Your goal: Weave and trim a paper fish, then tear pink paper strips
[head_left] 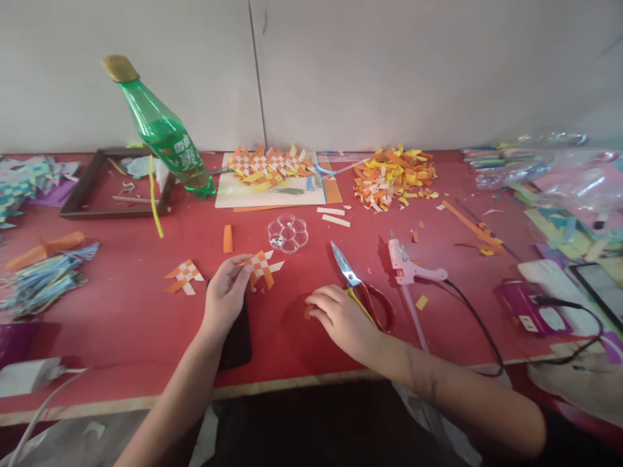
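Between the fingers of my left hand (pixel 227 288) is an orange and white woven paper fish (pixel 263 266), held above the table. A second woven paper fish (pixel 185 275) lies flat to the left of that hand. My right hand (pixel 338 314) is closed in a pinch on a small orange paper piece (pixel 308 311), mostly hidden by the fingers. Beside it lie scissors (pixel 357 279) with red and yellow handles, blades slightly apart. A clear flower-shaped palette (pixel 288 234) with tiny black-and-white pieces sits beyond both hands. Under my left wrist lies a dark phone (pixel 237 340).
A pink glue gun (pixel 406 263) with a black cord lies on the right. Behind stand a green bottle (pixel 170 143), a pile of orange and yellow paper pieces (pixel 396 175) and woven fish on a white board (pixel 267 196). A wooden frame (pixel 80 188) lies at left.
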Available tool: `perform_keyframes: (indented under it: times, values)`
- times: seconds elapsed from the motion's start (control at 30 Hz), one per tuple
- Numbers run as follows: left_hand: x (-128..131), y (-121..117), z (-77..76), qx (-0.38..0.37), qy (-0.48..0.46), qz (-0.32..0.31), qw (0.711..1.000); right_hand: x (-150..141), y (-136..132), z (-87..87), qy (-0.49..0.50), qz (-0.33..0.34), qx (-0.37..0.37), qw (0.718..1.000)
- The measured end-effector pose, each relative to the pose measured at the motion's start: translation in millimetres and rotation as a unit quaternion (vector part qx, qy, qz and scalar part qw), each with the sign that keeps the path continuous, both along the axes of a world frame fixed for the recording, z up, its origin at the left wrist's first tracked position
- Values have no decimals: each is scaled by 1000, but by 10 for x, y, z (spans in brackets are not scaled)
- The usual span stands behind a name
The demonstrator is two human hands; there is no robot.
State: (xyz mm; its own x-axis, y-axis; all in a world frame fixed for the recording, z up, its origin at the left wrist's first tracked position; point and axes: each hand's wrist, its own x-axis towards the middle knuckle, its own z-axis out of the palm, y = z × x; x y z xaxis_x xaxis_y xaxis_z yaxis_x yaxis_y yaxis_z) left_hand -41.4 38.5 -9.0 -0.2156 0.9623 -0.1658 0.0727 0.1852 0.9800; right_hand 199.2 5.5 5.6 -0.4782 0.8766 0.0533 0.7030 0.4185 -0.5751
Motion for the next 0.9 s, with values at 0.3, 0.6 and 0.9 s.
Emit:
perform_keyframes:
  times: [0.3,0.6,0.9]
  values:
    - [20,-7,17,3,-10,5,1000,-25,25,-35,10,-17,-5,1000]
    - [-3,-19,139,-31,-2,-40,999,61,225,86,35,61,51,996]
    - [100,-184,282,-87,25,-187,978,1135,1779,477,-5,-229,230,946]
